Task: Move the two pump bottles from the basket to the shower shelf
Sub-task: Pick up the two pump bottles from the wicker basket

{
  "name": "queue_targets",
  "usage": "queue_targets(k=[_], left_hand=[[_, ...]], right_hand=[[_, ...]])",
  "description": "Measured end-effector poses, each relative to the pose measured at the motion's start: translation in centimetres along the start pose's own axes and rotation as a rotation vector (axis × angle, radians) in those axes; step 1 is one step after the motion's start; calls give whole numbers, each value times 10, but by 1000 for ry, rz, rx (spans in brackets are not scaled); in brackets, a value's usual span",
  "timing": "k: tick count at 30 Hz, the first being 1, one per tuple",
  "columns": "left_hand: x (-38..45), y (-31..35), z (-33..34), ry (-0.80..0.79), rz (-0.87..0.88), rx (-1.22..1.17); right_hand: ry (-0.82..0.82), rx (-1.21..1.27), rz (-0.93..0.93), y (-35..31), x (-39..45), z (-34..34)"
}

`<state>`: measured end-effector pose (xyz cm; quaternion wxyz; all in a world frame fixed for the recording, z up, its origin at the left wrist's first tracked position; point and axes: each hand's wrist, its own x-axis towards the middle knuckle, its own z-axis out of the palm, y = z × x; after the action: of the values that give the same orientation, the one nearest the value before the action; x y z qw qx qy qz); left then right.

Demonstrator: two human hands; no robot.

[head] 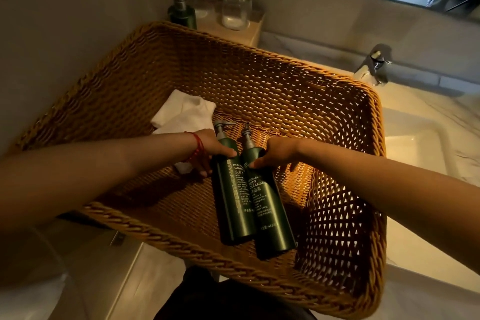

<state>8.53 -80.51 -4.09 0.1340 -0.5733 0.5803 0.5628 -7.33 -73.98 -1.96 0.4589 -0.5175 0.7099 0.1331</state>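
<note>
Hands [215,148] gripping 2 pump bottles [235,197], in basket [166,238]

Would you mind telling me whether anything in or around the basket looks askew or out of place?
Nothing is spilled or damaged. The only untidy item is the white cloth, lying crumpled in the wicker basket. The shampoo bottle and body cleanser bottle are tilted only because the left hand and right hand grip them.
</note>
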Motion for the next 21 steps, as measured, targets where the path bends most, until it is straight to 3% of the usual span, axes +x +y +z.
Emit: queue_targets(k=[4,8,21], left_hand=[[5,-7,2,-147,-91,-52],[7,-10,7,-172,-93,-137],[5,-7,17,-11,64,-290]], right_hand=[[-102,137,87,2,6,7],[-143,277,155,3,10,5],[-101,557,174,-1,6,-2]])
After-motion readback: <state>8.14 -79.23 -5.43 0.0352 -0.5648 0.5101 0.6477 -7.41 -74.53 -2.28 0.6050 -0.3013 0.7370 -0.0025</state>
